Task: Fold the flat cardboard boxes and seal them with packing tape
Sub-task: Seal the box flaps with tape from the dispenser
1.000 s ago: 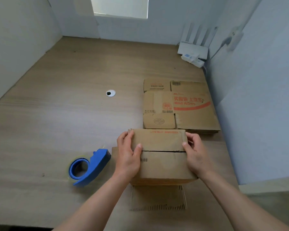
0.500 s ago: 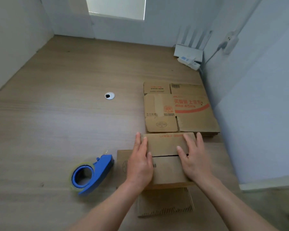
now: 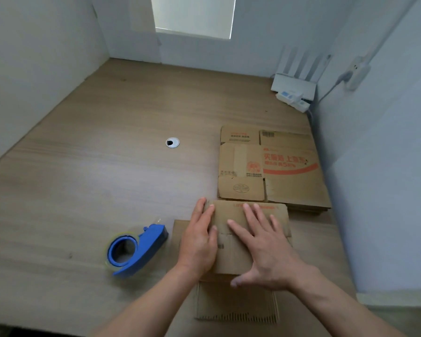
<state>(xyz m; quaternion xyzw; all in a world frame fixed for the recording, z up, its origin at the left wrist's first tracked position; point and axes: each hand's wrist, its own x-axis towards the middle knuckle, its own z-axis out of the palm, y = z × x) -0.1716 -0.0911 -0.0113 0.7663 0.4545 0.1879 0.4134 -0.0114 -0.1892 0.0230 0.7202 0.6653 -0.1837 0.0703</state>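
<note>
Right hand (image 3: pixel 270 251) now further left across the box (image 3: pixel 231 259) top, left hand (image 3: pixel 199 242) beside it, both flat, open-palmed

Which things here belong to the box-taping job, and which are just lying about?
Job: box pressed under left hand and right hand; flat boxes; tape dispenser.
Lying about: router; grommet.

Left hand (image 3: pixel 199 242): bare, fingers slim, nails short. Right hand (image 3: pixel 265 249): bare, four fingers and thumb in view, knuckles faintly creased, thumb tip blurred. Left forearm (image 3: pixel 144 305), right forearm (image 3: pixel 338 305): bare from wrist to frame edge, slender, widening toward elbow.
</note>
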